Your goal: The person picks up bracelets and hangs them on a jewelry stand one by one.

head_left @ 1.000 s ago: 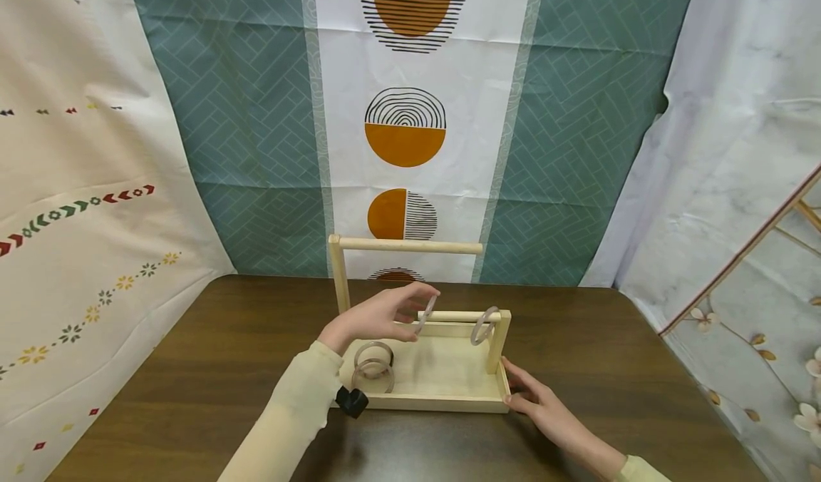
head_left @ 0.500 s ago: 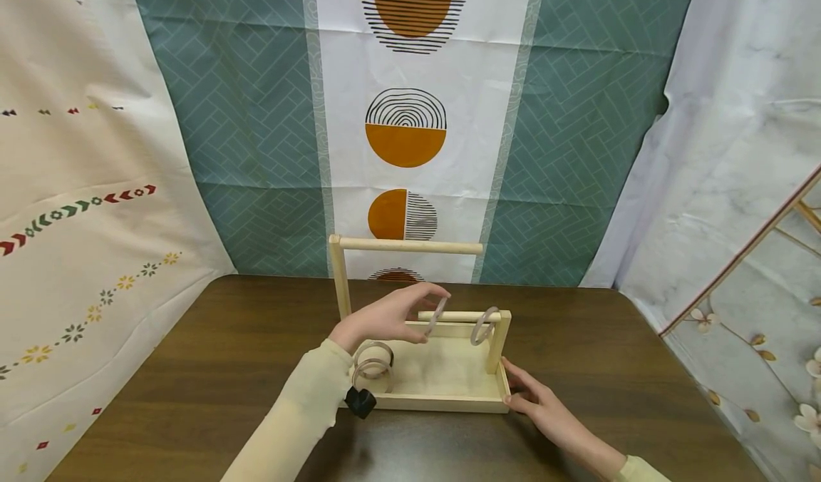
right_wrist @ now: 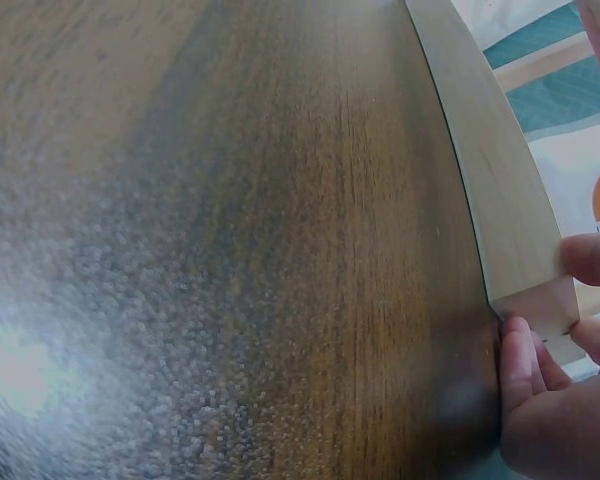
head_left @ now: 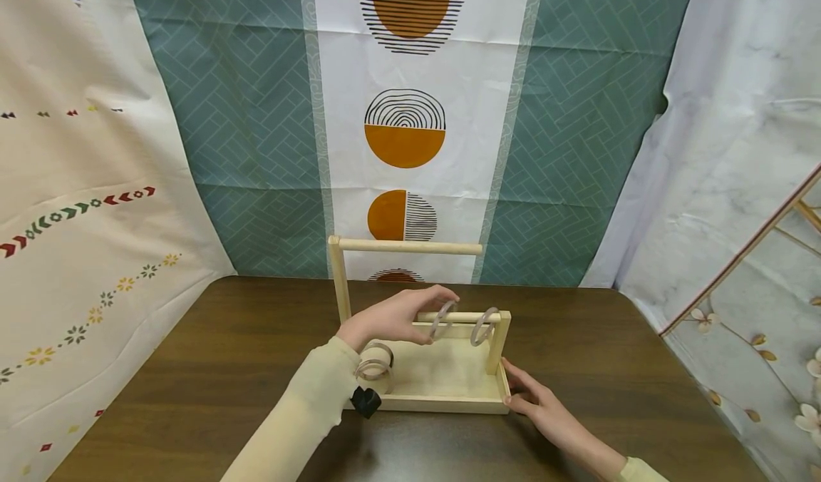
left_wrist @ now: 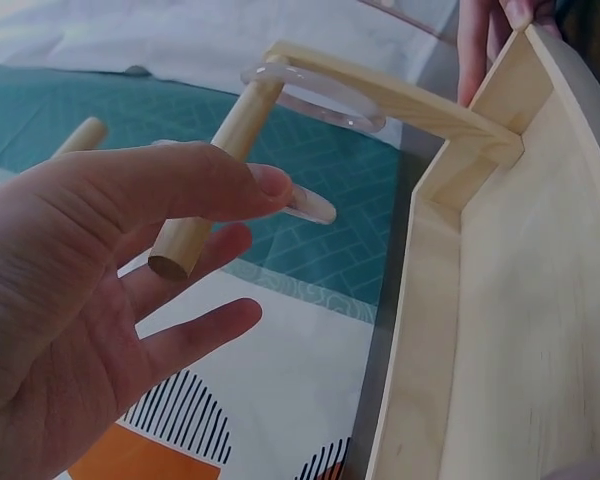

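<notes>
My left hand (head_left: 400, 316) pinches a pale translucent bangle (left_wrist: 315, 207) between thumb and fingers. This bangle appears to encircle the lower wooden bar (head_left: 467, 317) of a jewellery stand, near the bar's free left end. Another bangle (head_left: 477, 334) hangs on the same bar by the right post (head_left: 499, 343). My right hand (head_left: 545, 412) grips the right end of the stand's tray (head_left: 442, 402), thumb on the rim and fingers on the outer side. Inside the tray's left part, bangles (head_left: 391, 357) lean together, partly hidden by my left wrist.
The stand's taller bar (head_left: 410, 246) runs above and behind the lower one, held by a left post (head_left: 338, 275). A dark wooden table (head_left: 590, 354) carries the stand. Patterned cloth (head_left: 256, 147) hangs behind the table, with more cloth at both sides.
My left hand has moved right with the bangle, from near the lower bar's free end to a little way along it. My right hand stays on the tray.
</notes>
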Motion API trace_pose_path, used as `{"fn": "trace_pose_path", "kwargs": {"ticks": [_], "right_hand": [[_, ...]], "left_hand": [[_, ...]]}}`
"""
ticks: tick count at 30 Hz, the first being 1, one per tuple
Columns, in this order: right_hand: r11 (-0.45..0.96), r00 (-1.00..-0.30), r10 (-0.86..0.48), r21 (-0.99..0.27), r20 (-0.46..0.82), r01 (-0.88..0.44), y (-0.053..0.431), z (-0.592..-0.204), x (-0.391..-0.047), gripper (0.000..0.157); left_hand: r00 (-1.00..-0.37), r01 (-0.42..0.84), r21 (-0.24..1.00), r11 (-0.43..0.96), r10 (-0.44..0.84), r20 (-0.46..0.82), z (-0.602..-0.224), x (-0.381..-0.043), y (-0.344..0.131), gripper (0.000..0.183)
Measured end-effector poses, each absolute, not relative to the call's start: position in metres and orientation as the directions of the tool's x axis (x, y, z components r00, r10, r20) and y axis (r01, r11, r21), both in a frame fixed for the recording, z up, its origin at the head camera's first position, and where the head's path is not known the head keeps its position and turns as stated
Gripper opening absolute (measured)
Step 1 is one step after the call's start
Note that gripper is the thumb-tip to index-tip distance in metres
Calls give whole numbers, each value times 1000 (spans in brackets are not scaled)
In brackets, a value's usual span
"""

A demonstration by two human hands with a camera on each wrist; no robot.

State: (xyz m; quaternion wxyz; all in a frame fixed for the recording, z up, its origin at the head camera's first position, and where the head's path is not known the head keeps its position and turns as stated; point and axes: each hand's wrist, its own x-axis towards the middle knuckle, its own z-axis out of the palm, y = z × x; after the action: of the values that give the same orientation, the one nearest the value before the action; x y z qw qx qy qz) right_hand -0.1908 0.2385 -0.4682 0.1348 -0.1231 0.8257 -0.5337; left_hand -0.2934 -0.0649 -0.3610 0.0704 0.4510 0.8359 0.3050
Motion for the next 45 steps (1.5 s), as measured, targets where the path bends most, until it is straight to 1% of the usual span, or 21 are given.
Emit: {"fn": "trace_pose_path", "kwargs": {"ticks": [6,22,27,41,45], "right_hand": [[407,-935,-339,-912,-99,-51,238,-468,-190,70],[429,-940,-322,-903,-116,-36,238,-468,-192,70],[419,-937,-334,-907,-106,-46,238,-469,-191,70],[398,-933,-350,-915,-89,-62,240,-470,-191,70],[414,-930,-352,-909,-107,-52,240,-470,-192,70]], "left_hand": [[-592,700,572,427,796,130,-361,-293,-61,70],[-559,742,512,433,821,115,-360,-294,-50,71],[-564,750,480,455,819,107,-359,-293,-47,71],[-577,742,464,484,813,75,-358,-294,-39,71],[-579,744,458,486,811,79,-358,-294,-39,70]]}}
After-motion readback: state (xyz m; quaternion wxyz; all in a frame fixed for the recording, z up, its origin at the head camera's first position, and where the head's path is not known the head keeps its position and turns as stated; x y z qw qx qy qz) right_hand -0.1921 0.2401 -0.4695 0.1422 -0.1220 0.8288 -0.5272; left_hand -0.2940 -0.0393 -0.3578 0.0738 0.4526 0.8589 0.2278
